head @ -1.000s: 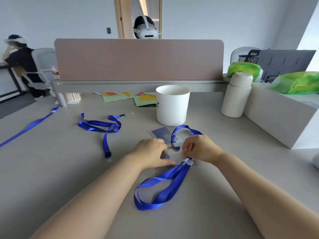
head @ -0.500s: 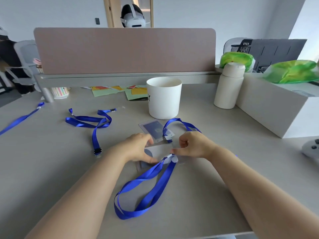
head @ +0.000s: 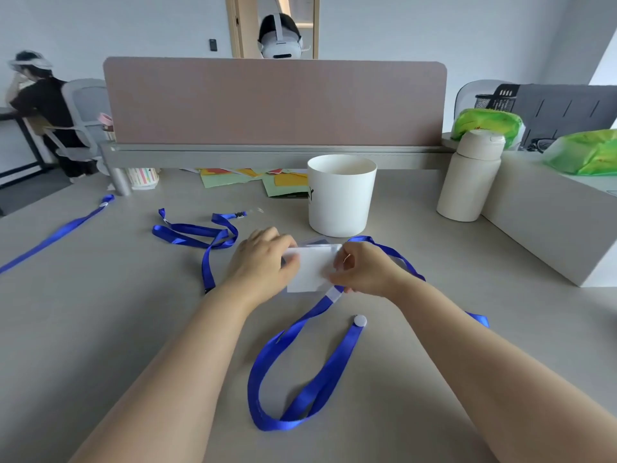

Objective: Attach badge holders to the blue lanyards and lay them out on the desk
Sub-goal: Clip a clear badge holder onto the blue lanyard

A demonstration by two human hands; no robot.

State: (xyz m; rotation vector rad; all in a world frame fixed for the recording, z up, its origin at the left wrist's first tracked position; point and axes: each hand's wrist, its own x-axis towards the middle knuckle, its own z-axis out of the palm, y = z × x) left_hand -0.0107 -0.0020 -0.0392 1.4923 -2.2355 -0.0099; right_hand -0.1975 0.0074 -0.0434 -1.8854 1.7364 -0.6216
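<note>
Badge holder [head: 310,270] sits at the centre of the desk [head: 100,329], just in front of the cup [head: 340,198], held between both hands. Left hand [head: 263,262] grips its left edge, fingers curled over it. Right hand [head: 364,269] pinches its right edge, beside the clear strap end of a lanyard [head: 300,379]. This lanyard loops across the desk toward the viewer; its white button [head: 360,320] lies free. Second lanyard [head: 200,233] lies tangled to the left. Third lanyard [head: 56,232] lies stretched at far left. Bottle [head: 470,175] stands right of the cup.
</note>
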